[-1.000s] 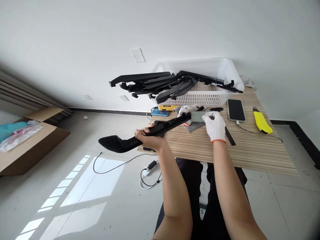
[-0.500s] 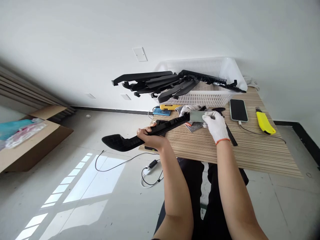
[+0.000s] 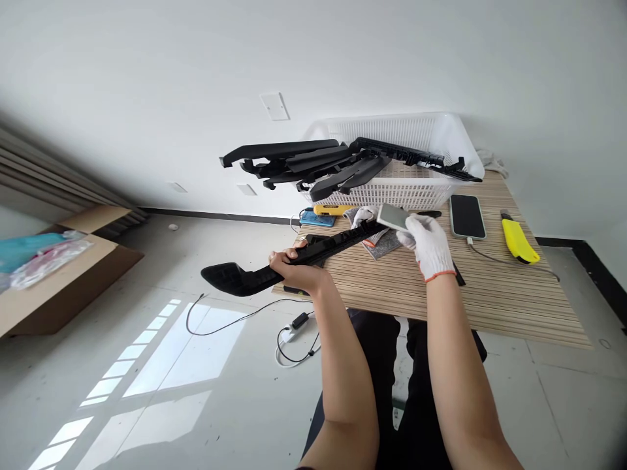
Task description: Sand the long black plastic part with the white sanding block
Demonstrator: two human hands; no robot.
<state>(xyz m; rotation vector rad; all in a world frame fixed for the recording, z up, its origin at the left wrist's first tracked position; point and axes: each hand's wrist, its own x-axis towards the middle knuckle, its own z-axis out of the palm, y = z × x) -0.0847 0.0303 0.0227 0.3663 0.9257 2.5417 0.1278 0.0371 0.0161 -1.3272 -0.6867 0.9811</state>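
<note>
My bare left hand (image 3: pixel 290 262) is closed around a long black plastic trim piece (image 3: pixel 235 279), whose broad rounded end sticks out to the left over the floor. The piece slants up to the right, over the table. In a white glove with an orange cuff, my right hand (image 3: pixel 427 243) pinches a flat grey-green rectangular pad (image 3: pixel 392 217). That pad is tilted at the right end of the trim piece; whether they touch I cannot tell. Beneath them lie a grey cloth (image 3: pixel 386 244) and a second white glove (image 3: pixel 365 215), both partly covered.
A white plastic basket (image 3: pixel 392 190) at the table's back holds several black trim pieces (image 3: pixel 318 160), some jutting left. A charging phone (image 3: pixel 467 217) and a yellow-handled scraper (image 3: pixel 519 240) lie on the right. A yellow tool (image 3: pixel 334 210) rests on a blue object (image 3: pixel 317 219). Cables (image 3: pixel 235 321) trail on the floor.
My right hand has moved slightly right and down, and the pad has turned and tilted at the end of the trim piece. My left hand and the trim piece are almost still.
</note>
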